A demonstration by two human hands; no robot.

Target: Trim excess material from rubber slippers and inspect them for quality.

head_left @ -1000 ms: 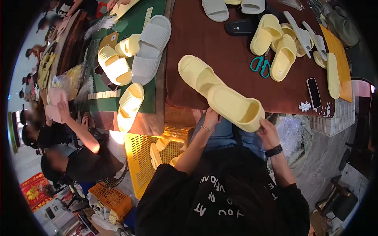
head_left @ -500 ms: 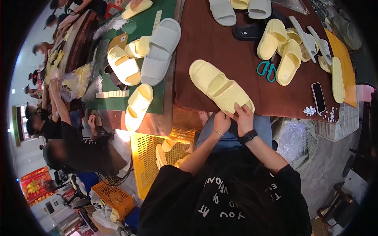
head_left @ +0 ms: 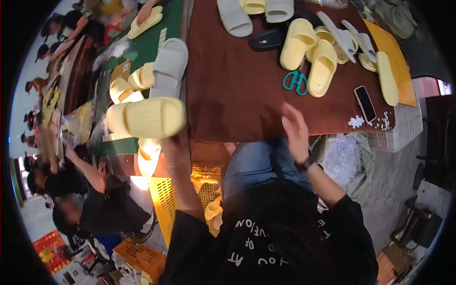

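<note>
A pale yellow slide slipper [head_left: 149, 117] is held up at the left, over the edge of the green mat. My left hand [head_left: 172, 144] grips it from beneath; the slipper and motion blur hide most of the fingers. My right hand [head_left: 295, 130] is in the air above the table's near edge, fingers stretched out and nothing in it. Beneath and behind the held slipper lie yellow slippers [head_left: 141, 76] and a grey slipper [head_left: 169, 64]. One more yellow slipper [head_left: 149, 156] lies brightly lit at the near edge.
Teal-handled scissors [head_left: 295, 82], yellow slippers [head_left: 323, 69], a black slipper [head_left: 267, 41] and a phone [head_left: 365, 103] lie on the brown cloth [head_left: 228, 95]. White bits [head_left: 356, 122] are scattered near the phone. A yellow crate [head_left: 161, 202] stands below left. Co-workers sit along the left.
My left hand has carried the yellow slipper from the brown cloth leftward to the green mat. My right hand has let go of it and opened. The view has shifted somewhat.
</note>
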